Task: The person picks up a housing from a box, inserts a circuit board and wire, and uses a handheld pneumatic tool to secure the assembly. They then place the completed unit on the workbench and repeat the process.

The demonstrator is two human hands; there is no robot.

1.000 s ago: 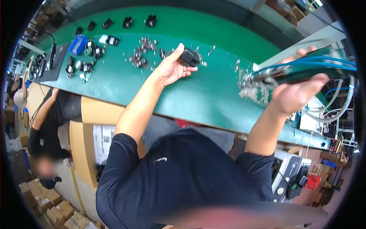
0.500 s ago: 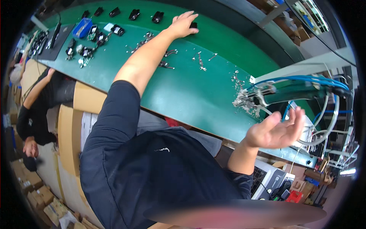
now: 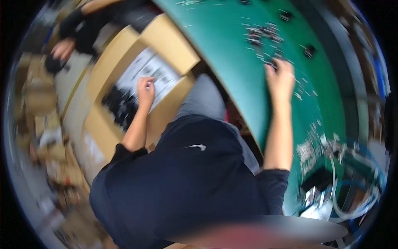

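My left hand (image 3: 146, 92) hangs over an open cardboard box (image 3: 111, 58), its fingers curled in; blur hides whether anything is between them. Below it in the box lie a heap of black parts (image 3: 120, 108) and a printed white sheet (image 3: 147, 70). On the green table, my right hand (image 3: 281, 76) reaches down with thumb and fingers closed around a small dark wired part (image 3: 272, 64). More small wired parts (image 3: 263, 35) lie in a loose cluster just beyond those fingertips.
Two black housings (image 3: 285, 15) (image 3: 309, 51) sit toward the table's far side. A pile of tiny metal pieces (image 3: 306, 155) lies by a fixture with pale hoses (image 3: 333, 186) at right. Another person's hand (image 3: 63, 50) shows at upper left. Cardboard cartons (image 3: 41, 97) line the left.
The view has swung left toward the box. My left hand has come from the table's far side to over the box; my right has gone from beside the hoses to the wired parts.
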